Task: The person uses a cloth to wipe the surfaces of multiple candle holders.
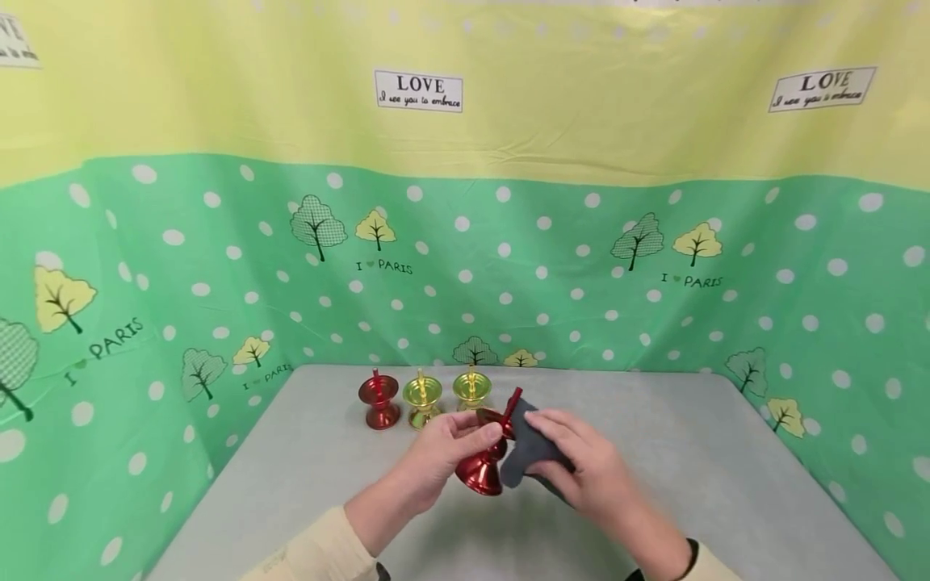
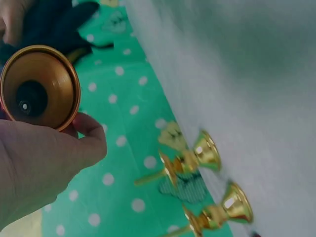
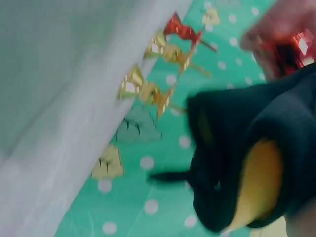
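In the head view my left hand [image 1: 434, 458] grips a shiny red candle holder [image 1: 481, 474] around its middle, tilted, with a thin red stick rising from its cup. The left wrist view looks into the hollow, copper-coloured underside of its base [image 2: 59, 94]. My right hand [image 1: 590, 466] pinches a folded dark grey cloth [image 1: 534, 444] against the holder's right side, close to the cup and stick. In the right wrist view the cloth [image 3: 217, 153] is blurred and shows a yellowish patch; it partly covers the held holder.
Behind the hands, a red candle holder [image 1: 381, 415] and two gold ones, a middle one [image 1: 422, 393] and a right one [image 1: 472, 389], stand upright in a row on the grey table [image 1: 291, 500]. A green and yellow printed curtain [image 1: 465, 242] hangs around the table's back and sides.
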`<state>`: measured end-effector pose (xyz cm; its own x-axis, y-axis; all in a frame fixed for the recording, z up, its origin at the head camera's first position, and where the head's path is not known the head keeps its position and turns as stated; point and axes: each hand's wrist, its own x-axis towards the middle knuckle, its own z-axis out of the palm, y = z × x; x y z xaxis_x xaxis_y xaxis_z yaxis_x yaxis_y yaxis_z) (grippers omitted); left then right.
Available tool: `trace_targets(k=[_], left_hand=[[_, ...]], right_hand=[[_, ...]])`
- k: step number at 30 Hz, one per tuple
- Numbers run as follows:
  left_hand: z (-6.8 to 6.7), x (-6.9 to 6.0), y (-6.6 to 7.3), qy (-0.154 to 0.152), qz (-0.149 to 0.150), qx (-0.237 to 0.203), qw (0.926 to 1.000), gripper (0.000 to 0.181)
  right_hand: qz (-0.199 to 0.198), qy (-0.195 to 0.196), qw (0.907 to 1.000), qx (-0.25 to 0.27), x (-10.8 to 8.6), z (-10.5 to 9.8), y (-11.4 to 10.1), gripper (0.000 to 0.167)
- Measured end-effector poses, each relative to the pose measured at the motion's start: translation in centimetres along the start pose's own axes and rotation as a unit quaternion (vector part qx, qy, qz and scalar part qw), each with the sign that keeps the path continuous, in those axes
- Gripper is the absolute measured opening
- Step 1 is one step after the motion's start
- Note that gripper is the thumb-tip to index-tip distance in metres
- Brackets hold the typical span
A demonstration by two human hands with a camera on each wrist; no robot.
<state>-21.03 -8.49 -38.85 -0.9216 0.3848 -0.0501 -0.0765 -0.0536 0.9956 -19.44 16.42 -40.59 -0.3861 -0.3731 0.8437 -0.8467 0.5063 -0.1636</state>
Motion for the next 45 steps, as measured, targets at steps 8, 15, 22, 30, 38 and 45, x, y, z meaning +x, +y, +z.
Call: trace_targets(k=[8,15,22,30,38,45], left_hand=[[1.4,-0.7,-0.7,0.015,0.025,0.003,0.9996,0.057],[1.3,-1.2,-1.4,-0.006,0.022,-0.020,0.9995,0.052],[1.1,-1.3,-0.9,-0.080,0.013,-0.063,0.9947,0.048],[1.4,-0.8,-1.3,-0.006,0.020,-0.005,0.9998,0.054],[1.0,-1.2,-1.1,-0.006,0.061,0.016,0.9980,0.055],[-0.8,-0.7,-0.4,-0.148,0.046,-0.006,0.9879,0.044]], right_hand=[[-0.059,0.019,0.9953,-0.075,0.3,1.1,-1.3,0.041],[-0.070,0.016,0.9963,-0.046,-0.5,1.5,-0.6,0.030],[0.081,-0.029,0.9843,0.154,-2.0,1.1,-0.1,0.041],[0.124,-0.057,0.9905,0.018,-1.2,0.7,-1.2,0.050],[0.041,-0.026,0.9978,-0.045,-0.6,0.5,-1.9,0.045],[-0.029,-0.017,0.9980,0.053,-0.8,0.3,0.3,0.036]])
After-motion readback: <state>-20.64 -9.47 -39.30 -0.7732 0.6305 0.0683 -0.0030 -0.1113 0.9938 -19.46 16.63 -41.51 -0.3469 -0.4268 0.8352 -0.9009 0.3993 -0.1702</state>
